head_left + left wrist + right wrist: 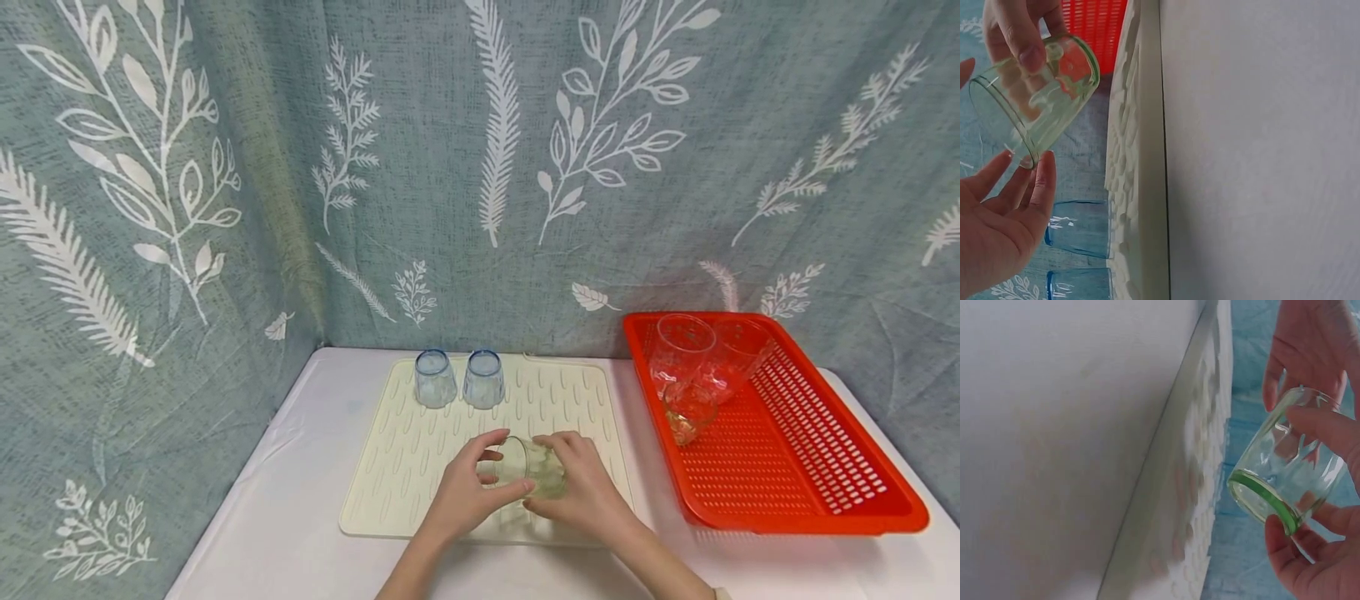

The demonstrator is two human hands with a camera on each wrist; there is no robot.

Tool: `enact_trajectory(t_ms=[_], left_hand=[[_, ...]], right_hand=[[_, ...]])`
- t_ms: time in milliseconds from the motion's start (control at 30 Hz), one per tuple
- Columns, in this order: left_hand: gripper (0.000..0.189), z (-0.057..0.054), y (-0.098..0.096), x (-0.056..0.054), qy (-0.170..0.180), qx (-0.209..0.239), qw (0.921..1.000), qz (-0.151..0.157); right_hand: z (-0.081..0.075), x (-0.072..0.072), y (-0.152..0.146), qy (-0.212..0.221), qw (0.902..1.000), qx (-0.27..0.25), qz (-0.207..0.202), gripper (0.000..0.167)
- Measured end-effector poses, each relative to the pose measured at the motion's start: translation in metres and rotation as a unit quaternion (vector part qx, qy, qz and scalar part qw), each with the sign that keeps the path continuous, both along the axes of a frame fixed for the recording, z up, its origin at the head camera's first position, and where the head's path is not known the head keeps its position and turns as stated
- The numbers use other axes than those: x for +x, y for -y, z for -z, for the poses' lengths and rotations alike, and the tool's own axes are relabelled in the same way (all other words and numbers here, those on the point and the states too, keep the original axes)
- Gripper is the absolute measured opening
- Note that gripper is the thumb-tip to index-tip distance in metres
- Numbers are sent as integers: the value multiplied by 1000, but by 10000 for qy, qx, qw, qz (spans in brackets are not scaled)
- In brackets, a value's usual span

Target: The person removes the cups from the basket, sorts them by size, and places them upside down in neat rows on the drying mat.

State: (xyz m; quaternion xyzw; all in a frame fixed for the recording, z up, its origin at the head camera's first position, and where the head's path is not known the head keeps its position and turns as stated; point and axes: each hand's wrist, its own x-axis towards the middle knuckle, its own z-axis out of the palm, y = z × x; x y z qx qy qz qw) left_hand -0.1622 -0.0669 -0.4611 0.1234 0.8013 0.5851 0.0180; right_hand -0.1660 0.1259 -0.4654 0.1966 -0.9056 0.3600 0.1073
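Observation:
A pale green drinking glass is held tilted on its side above the cream drying mat, its mouth toward the left. My right hand grips it round the base end, thumb on one side and fingers on the other. At the rim is my left hand, fingers curved about it; in the left wrist view its fingertips touch the rim. The right wrist view shows the glass's thick green base by my right fingertips. Two blue-tinted glasses, one left of the other, stand upside down on the mat.
A red perforated basket stands on the right, with several clear glasses in its left back part. Under the mat lies a white tabletop. A leaf-patterned curtain hangs behind and along the sides.

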Motion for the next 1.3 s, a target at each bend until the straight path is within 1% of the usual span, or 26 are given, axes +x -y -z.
enact_trajectory(t_ms=[200,333,400,467,533,567,667,733,800,867,933,1000,1100,1133,1200,1267,1300], left_hand=[[64,2,-1,0,14,98,9999,-78],[60,3,0,-2,185,314,9991,-229],[59,2,0,-4,295,463,9980,-319],[59,2,0,-5,405,663,9962,-382],[59,2,0,-7,493,911,9936,-440],[58,2,0,-7,538,1069,9917,-464],[57,3,-2,-8,731,1730,9806,-559],[57,3,-3,-8,840,2158,9708,-629],[58,2,-5,-7,943,2511,9607,-710],[59,1,-6,-7,999,2729,9537,-775],[59,0,-7,-7,1090,2906,9471,-819],[59,-1,-8,-7,1151,3047,9418,-833],[60,-2,-10,-6,1225,3180,9366,-814],[61,-2,-10,-5,1241,3192,9361,-797],[62,-2,-10,-5,1257,3177,9367,-765],[63,-2,-10,-4,1265,3168,9370,-752],[63,-2,-10,-4,1277,3149,9376,-743]], right_hand=[[1,1,1,81,9999,73,6,74],[-2,0,-1,91,9998,-155,-33,77],[-4,-2,-3,165,9990,-404,-49,77],[-5,-4,-4,404,9959,-807,-50,76],[-6,-7,-5,790,9876,-1359,-24,75],[-6,-8,-6,1018,9807,-1669,7,74],[-6,-11,-6,1759,9484,-2636,108,70],[-6,-13,-6,2189,9224,-3179,148,67],[-7,-14,-5,2638,8908,-3700,43,64],[-8,-14,-3,3000,8573,-4182,-131,65],[-10,-13,0,3327,8200,-4646,-319,65],[-11,-11,4,3556,7855,-5044,-456,64],[-10,-9,8,3760,7472,-5458,-494,57],[-10,-9,9,3820,7362,-5566,-487,54],[-9,-8,10,3892,7214,-5711,-438,47],[-8,-7,11,3900,7156,-5779,-429,44],[-8,-7,11,3903,7148,-5787,-425,43]])
